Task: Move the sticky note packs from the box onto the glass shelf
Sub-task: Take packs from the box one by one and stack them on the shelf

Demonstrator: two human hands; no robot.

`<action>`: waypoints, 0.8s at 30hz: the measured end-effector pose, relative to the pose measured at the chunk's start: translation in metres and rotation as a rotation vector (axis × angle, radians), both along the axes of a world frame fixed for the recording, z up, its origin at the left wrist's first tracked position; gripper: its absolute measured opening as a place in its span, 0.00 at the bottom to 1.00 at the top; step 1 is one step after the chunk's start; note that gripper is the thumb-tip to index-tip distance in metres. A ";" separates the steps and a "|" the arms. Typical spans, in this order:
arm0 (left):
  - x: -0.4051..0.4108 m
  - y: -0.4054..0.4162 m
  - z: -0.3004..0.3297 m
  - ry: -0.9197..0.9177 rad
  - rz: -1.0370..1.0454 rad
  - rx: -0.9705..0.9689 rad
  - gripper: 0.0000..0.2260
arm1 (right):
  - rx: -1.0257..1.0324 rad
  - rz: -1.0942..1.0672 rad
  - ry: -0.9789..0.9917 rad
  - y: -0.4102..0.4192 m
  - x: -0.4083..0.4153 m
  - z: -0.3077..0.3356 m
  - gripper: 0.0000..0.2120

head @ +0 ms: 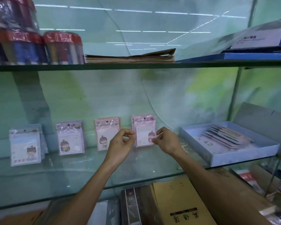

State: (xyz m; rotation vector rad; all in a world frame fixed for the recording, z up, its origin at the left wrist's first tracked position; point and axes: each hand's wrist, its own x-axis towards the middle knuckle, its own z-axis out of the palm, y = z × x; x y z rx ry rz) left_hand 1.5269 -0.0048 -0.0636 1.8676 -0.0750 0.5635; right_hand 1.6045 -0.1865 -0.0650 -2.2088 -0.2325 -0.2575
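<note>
Four stacks of sticky note packs lean upright against the back wall on the glass shelf (81, 169): a bluish one (25, 146), a purple one (70, 138), a pink one (105, 133) and a pink one furthest right (143, 129). My right hand (166, 141) pinches the lower right edge of the rightmost pack. My left hand (121, 144) hovers at that pack's left edge with curled fingers apart, holding nothing. The pale blue box (243, 155) stands at the shelf's right end with several packs (225, 137) lying inside.
The shelf above carries shrink-wrapped pen tubs (62, 47), a pile of brown paper (130, 57) and blue boxes (258, 46). Below the glass lie yellow notebooks (178, 202) and dark books (136, 207). A grey box lid (263, 116) leans behind the blue box.
</note>
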 end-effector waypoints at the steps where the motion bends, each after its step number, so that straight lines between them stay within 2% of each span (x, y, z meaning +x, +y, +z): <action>1: 0.000 -0.001 0.000 0.002 -0.006 0.009 0.03 | 0.000 -0.006 0.005 0.000 0.000 0.000 0.14; 4: 0.001 -0.008 0.000 0.011 -0.040 0.055 0.03 | 0.000 -0.024 -0.028 -0.009 -0.007 0.011 0.15; 9: 0.010 -0.041 -0.003 0.030 -0.167 0.077 0.03 | -0.070 -0.049 -0.242 -0.052 -0.024 0.041 0.05; 11: 0.017 -0.059 -0.004 0.034 -0.217 0.083 0.03 | -0.092 -0.081 -0.295 -0.077 -0.028 0.049 0.04; 16: 0.034 -0.113 -0.005 0.013 -0.305 0.119 0.07 | -0.225 -0.220 -0.273 -0.148 -0.022 0.050 0.06; 19: 0.041 -0.146 -0.002 -0.035 -0.350 0.128 0.08 | -0.335 -0.298 -0.199 -0.185 -0.012 0.045 0.15; 24: 0.047 -0.185 0.005 -0.144 -0.402 0.161 0.04 | -0.451 -0.410 -0.001 -0.224 -0.006 0.043 0.27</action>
